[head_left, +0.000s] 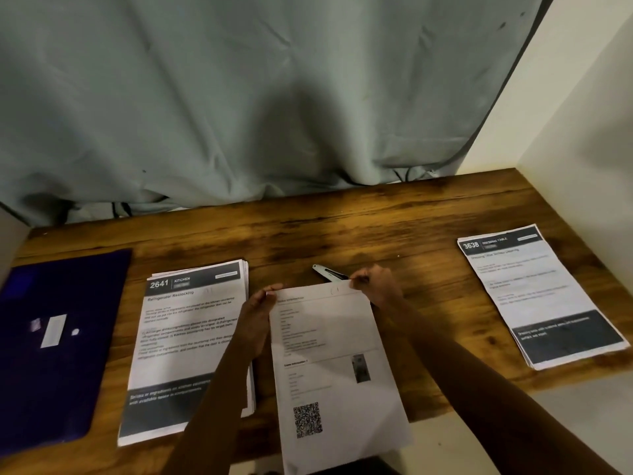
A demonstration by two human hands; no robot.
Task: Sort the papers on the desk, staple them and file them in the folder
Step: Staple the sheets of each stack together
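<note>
A white sheet with a QR code [337,368] lies in the middle of the wooden desk [342,228], its lower end hanging over the front edge. My left hand [257,320] pinches its top left corner. My right hand [375,284] pinches its top right corner. Just behind the sheet a silver and black stapler [327,271] lies on the desk, partly hidden by my right hand. A stack of papers headed 2641 [186,341] sits left of the sheet. Another stack headed 3638 [537,293] sits at the far right. A dark blue folder [51,344] lies shut at the far left.
A grey curtain [239,97] hangs along the back edge of the desk. White walls [582,114] close in the right side. Bare wood shows behind the stacks and between the stapler and the right stack.
</note>
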